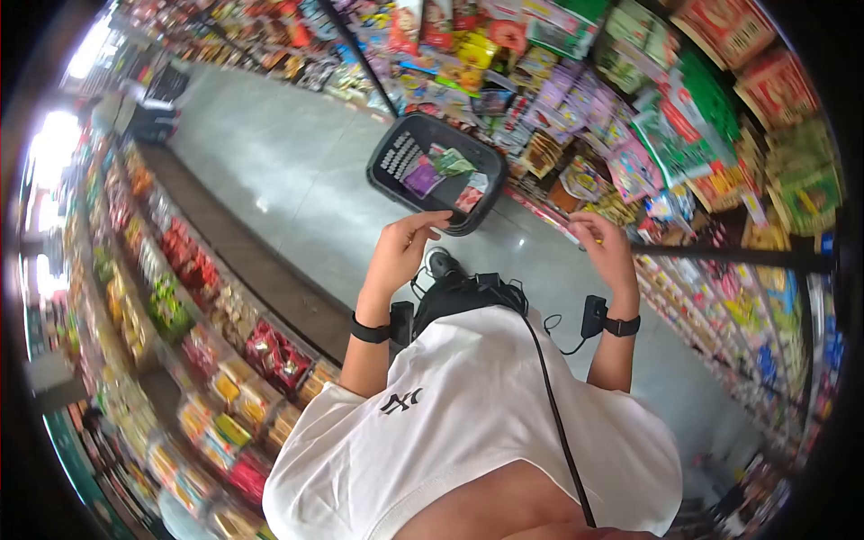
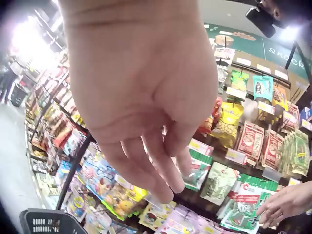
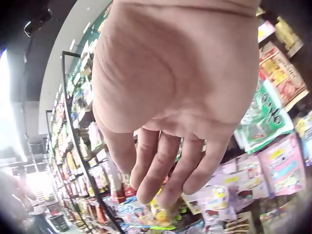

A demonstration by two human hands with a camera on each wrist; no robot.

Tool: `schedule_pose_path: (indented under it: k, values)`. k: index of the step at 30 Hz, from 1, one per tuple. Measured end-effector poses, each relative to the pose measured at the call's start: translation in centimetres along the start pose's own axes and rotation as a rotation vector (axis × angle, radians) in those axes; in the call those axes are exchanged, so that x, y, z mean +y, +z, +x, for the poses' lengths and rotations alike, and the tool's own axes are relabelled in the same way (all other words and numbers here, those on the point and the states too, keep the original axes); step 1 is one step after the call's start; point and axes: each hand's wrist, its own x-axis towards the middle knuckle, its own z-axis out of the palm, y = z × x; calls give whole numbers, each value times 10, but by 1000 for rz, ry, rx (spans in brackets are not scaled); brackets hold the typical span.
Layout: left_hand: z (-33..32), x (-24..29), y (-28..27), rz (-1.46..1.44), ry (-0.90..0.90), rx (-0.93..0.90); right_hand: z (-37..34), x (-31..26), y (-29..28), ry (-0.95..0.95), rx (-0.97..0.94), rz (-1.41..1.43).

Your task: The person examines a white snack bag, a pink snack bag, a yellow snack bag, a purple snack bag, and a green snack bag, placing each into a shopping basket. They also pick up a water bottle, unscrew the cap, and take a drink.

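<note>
Both hands empty above a shopping basket

The left hand (image 1: 402,250) is released, its fingers loosely bent near the basket's (image 1: 389,164) edge closest to the person. The right hand (image 1: 606,249), also released, hangs apart from it, before the snack shelves (image 1: 720,255). Inside the dark basket, a purple packet (image 1: 421,179) and green packet (image 1: 454,163) lie together; a red-and-white packet (image 1: 472,193) lies towards the right-hand end.

One basket (image 1: 387,166) holds three visible packets: one purple packet (image 1: 422,179), one green packet (image 1: 454,163), one red-and-white packet (image 1: 472,193). Near the basket are two hands, left hand (image 1: 402,252) and right hand (image 1: 609,256), and one shoe (image 1: 441,262); one second basket (image 2: 18,95) stands well apart.
</note>
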Motion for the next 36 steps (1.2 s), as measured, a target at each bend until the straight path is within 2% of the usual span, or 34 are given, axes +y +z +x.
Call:
schedule_pose_path:
  k: [4, 9, 10, 13, 16, 19, 21, 23, 25, 29, 32, 33, 35, 36]
  values:
    - [-13, -10, -38, -33, -41, 170, 58, -54, 34, -118, -155, -51]
    - [0, -21, -81, -63, -46, 356, 120, -86, 65, -200, -148, -17]
    - [6, -32, -89, -74, -4, 375, 130, -87, 72, -191, -155, -32]
    - [24, -35, -112, -52, -23, 433, 160, -89, 89, -181, -195, -50]
    - [42, -38, -128, -44, -123, 434, 182, -105, 102, -143, -283, -71]
    - [65, -51, -129, -19, -185, 434, 231, -96, 113, -144, -420, -58]
    - [74, -69, -119, 24, -255, 443, 277, -61, 135, -91, -541, -10]
    - [81, -90, -106, 120, -354, 462, 335, 1, 175, -27, -686, 51]
    - [83, -118, -83, 95, -449, 492, 378, 80, 226, 132, -756, 2]
    - [86, -198, -17, -6, -669, 465, 427, 222, 329, 383, -972, -409]
    - [80, -260, 31, -141, -814, 328, 440, 334, 391, 93, -1209, -931]
    - [79, -278, 42, -186, -859, 281, 435, 364, 404, 110, -1213, -1025]
    - [77, -312, 57, -210, -916, 308, 430, 418, 438, 118, -1204, -1212]
    - [70, -320, 66, -227, -962, 316, 431, 435, 455, 197, -1253, -1232]
